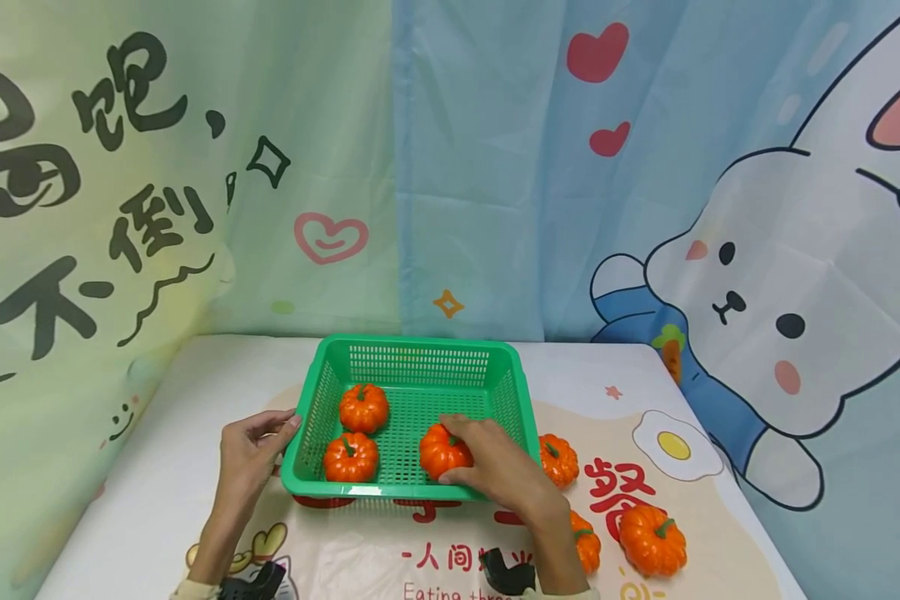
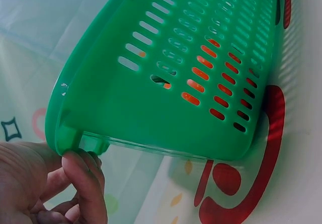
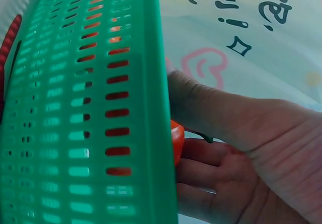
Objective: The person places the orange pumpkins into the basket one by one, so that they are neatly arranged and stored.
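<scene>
A green plastic basket (image 1: 412,490) with slotted walls stands on the table. My left hand (image 1: 251,454) pinches its left rim between thumb and fingers, as the left wrist view also shows (image 2: 75,183). Inside the basket, my right hand (image 1: 498,467) grips a small orange pumpkin (image 1: 441,452) on the right side. In the right wrist view that pumpkin (image 3: 176,138) is mostly hidden by the basket wall and the hand. Two more pumpkins sit in the left half of the basket, a rear one (image 1: 363,408) and a front one (image 1: 351,457).
Right of the basket lie three loose pumpkins: one by its wall (image 1: 558,460), one partly behind my right forearm (image 1: 587,543), and one farther right (image 1: 652,540). A printed cloth (image 1: 360,542) covers the table. A patterned curtain (image 1: 472,167) hangs behind.
</scene>
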Tool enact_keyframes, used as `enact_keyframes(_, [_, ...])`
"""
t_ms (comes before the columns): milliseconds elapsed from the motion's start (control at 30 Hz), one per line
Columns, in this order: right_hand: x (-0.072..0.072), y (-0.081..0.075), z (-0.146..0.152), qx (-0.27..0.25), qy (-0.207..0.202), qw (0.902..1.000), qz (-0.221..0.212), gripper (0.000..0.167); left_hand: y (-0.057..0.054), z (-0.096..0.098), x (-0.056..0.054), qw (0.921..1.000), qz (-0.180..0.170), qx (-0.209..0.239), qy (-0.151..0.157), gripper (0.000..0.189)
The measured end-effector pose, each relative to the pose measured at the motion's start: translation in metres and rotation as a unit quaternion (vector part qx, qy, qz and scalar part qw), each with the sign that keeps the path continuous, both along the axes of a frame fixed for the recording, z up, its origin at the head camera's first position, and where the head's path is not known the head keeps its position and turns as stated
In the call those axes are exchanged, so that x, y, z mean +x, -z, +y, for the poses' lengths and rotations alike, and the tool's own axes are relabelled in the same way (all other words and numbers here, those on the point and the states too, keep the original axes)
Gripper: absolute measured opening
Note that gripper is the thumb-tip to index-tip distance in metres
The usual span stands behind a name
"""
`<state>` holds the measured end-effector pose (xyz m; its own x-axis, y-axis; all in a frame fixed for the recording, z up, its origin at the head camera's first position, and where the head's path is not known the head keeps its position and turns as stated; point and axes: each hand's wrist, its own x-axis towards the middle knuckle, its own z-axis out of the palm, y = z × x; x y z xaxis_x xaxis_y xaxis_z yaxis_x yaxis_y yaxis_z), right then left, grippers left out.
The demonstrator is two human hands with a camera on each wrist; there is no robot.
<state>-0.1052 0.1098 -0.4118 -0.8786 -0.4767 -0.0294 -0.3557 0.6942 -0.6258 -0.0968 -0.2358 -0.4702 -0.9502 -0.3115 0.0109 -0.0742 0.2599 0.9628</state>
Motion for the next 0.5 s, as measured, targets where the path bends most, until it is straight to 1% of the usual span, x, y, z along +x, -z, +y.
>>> enact_keyframes(267, [-0.004,0.005,-0.007,0.004,-0.019,0.9998,-0.002,0.076,0.000,0.001,0.000,1.0000,-0.001,-0.004,-0.001,0.029])
enact_keyframes(500, [-0.006,0.012,-0.012,0.009,-0.032,0.9994,0.006,0.075,0.000,0.000,0.000,1.0000,-0.002,0.001,0.000,0.030])
